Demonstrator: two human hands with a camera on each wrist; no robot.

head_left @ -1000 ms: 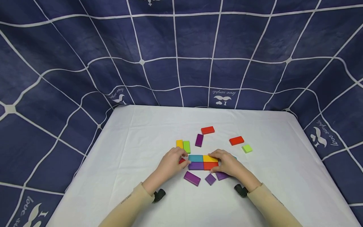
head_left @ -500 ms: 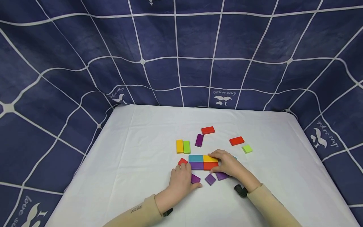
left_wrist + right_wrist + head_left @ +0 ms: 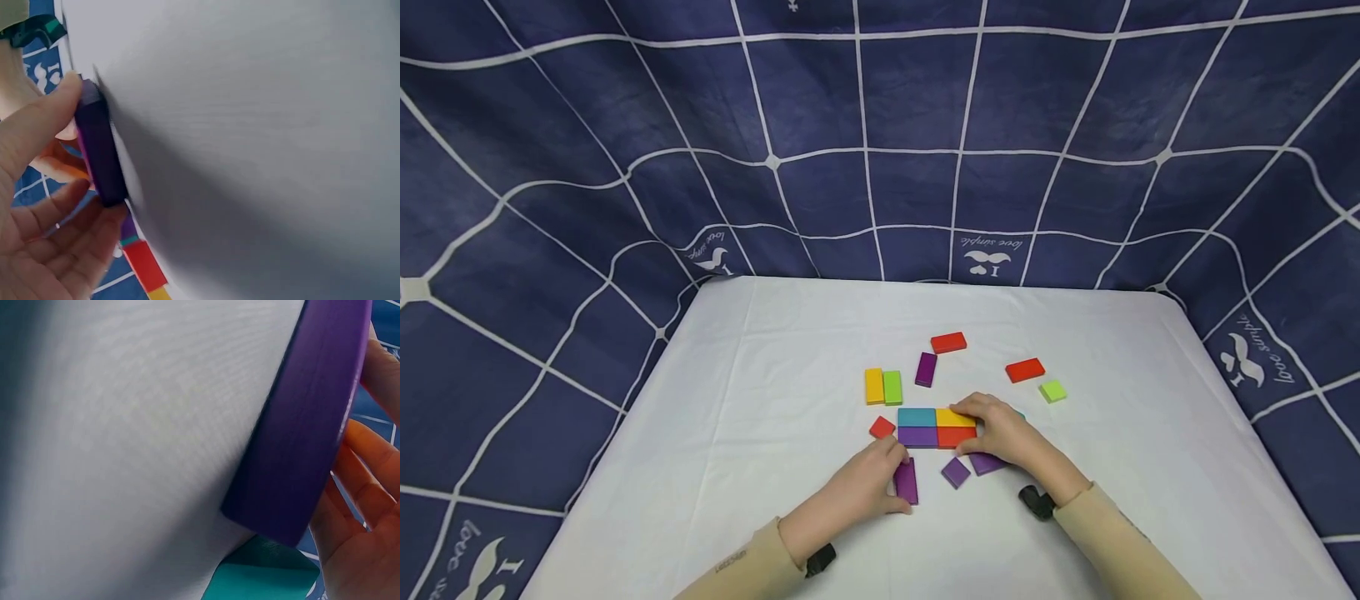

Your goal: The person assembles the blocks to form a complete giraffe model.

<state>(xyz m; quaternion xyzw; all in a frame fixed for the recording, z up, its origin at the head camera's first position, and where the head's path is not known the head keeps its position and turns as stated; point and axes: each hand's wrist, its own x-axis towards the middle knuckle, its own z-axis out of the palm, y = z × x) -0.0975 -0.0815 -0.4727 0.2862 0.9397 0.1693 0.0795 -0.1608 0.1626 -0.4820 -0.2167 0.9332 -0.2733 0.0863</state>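
Note:
My left hand (image 3: 861,485) pinches a purple block (image 3: 907,482) by its two short ends, thumb at the near end and fingers at the far end. The left wrist view shows the same purple block (image 3: 103,150) between thumb and fingertips. Just beyond lies a tight group with a blue block (image 3: 917,417), a violet block (image 3: 917,437), a yellow block (image 3: 955,418) and a red block (image 3: 956,437). My right hand (image 3: 1006,432) holds the group's right side, fingertip at the yellow block and thumb at the red one. Its palm hides part of another blue block (image 3: 1020,415).
A violet block (image 3: 988,463) lies under the right wrist, beside a small violet square (image 3: 956,472). A small red block (image 3: 882,427) sits left of the group. Yellow (image 3: 874,387) and green (image 3: 892,388) blocks stand behind it; several loose blocks lie farther back on the white cloth (image 3: 760,350).
My left hand has left the group's left end, moved nearer to me and taken the purple block, which has turned from slanted to nearly lengthwise. The right hand stays put.

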